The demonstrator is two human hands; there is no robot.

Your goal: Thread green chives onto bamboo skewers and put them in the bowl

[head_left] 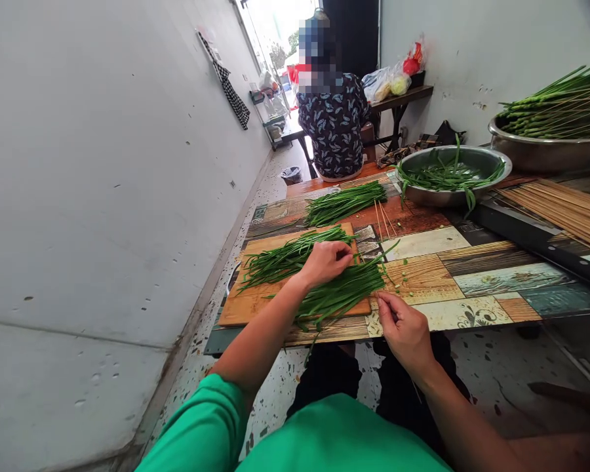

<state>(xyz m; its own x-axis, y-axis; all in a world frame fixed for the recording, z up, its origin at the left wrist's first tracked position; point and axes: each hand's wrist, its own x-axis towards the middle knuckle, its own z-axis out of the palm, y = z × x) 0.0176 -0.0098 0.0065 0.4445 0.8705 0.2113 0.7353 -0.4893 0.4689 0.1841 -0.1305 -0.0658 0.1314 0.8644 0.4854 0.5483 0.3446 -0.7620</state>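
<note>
Here, green stalks, beside right fingers

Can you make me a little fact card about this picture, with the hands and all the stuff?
Left hand: over the long greens; touching or not is hard to tell
Right hand: fingertips pinched by the greens' ends; anything held is too small to tell
Wooden board: two bunches on it
Third bunch: on the table, beyond the board
Steel bowl: loose greens, some over the rim
Thin sticks: a pile at the right
Another person: ahead, dark patterned top
</note>
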